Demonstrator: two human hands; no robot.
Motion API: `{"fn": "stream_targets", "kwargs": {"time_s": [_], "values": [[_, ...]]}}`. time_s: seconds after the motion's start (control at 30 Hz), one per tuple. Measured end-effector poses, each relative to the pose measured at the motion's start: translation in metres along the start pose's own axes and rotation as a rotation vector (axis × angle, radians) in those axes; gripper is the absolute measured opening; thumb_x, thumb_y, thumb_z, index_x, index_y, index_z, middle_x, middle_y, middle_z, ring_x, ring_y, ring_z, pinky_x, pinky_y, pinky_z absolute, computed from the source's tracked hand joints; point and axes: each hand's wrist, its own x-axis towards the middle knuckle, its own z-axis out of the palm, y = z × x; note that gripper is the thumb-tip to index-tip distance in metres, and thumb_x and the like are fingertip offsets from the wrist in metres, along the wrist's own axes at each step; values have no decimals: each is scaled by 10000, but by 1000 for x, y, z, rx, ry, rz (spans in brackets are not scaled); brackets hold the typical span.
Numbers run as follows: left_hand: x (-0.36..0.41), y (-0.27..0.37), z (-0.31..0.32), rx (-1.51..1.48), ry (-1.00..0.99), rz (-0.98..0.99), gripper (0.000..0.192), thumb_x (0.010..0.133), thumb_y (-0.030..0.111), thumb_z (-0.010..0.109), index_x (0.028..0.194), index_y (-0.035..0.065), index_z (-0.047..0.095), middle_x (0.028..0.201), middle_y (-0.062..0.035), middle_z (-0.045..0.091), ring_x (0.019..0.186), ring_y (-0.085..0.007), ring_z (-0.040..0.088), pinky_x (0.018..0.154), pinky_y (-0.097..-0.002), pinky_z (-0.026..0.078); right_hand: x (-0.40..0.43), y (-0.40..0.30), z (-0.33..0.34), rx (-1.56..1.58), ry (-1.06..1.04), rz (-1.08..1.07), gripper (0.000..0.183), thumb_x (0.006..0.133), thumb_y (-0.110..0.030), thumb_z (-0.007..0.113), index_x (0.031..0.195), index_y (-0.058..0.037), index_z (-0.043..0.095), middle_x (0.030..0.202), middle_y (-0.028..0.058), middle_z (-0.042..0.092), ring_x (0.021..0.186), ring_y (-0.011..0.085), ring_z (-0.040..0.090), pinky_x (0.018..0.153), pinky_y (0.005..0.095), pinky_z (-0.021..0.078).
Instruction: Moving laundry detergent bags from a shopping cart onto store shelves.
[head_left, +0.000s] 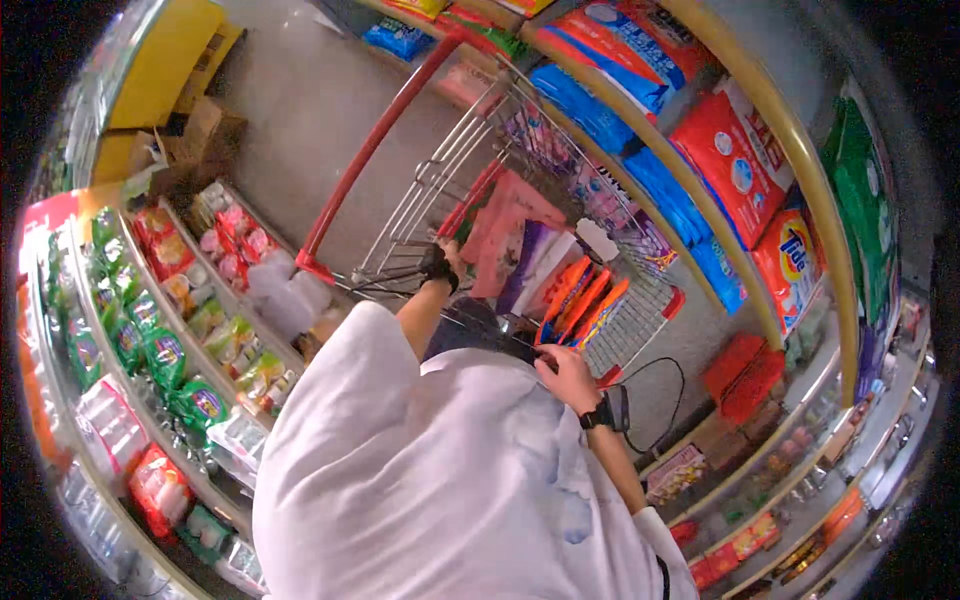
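A metal wire shopping cart (450, 169) with a red handle stands in front of me. My left hand (452, 259) reaches to the near side of the cart, beside the red bar of its child seat; whether its fingers grip anything cannot be told. My right hand (568, 375) is at the cart's near rim, fingers bent, with the fingertips by a thin dark strand. Inside the cart lie orange and blue packets (577, 300), a purple and white package (525, 270) and a pinkish-red translucent sheet or bag (510, 217).
Shelves with detergent bags (735, 165) run along the right. Curved shelves on the left hold green-wrapped goods (165, 352). A cardboard box (210, 131) stands at the upper left. A red box (742, 375) is low at the right, and a black cable (679, 405) loops beside the cart.
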Motion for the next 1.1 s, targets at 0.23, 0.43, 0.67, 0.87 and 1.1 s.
{"fn": "stream_targets", "kwargs": {"time_s": [0.23, 0.43, 0.67, 0.87, 1.1], "values": [[28, -7, 45, -62, -73, -138, 250, 778, 132, 573, 995, 13, 607, 948, -246, 616, 872, -383, 605, 724, -429, 497, 17, -11, -52, 6, 150, 229, 251, 853, -168, 613, 1039, 1, 608, 910, 125, 659, 819, 213, 639, 726, 312, 502], [42, -1, 69, -102, -28, -242, 251, 780, 154, 566, 983, 15, 612, 928, -249, 615, 868, -395, 602, 724, -444, 493, -20, 24, -39, 62, 76, 441, 262, 858, -162, 612, 1055, 9, 597, 869, 119, 651, 757, 176, 635, 682, 292, 500], [53, -1, 83, -138, -25, -198, 256, 782, 181, 557, 969, 17, 618, 903, -253, 614, 862, -408, 598, 723, -462, 489, -53, 27, -6, -49, -31, 333, 299, 853, -187, 622, 1096, -13, 599, 922, 122, 666, 830, 196, 646, 764, 299, 501], [49, -6, 76, -152, -8, -123, 263, 784, 204, 550, 958, 20, 622, 883, -256, 612, 858, -420, 595, 723, -477, 486, -53, 25, -6, -41, -78, 367, 295, 855, -197, 618, 1093, -24, 602, 940, 116, 667, 879, 190, 643, 780, 313, 501], [-34, 68, -88, -192, 123, 223, 248, 743, 219, 555, 756, -8, 654, 737, -248, 621, 720, -388, 631, 648, -447, 518, -41, -1, -39, -6, 88, 366, 288, 840, -190, 624, 1089, -46, 611, 892, 99, 659, 828, 190, 640, 740, 306, 500]]}}
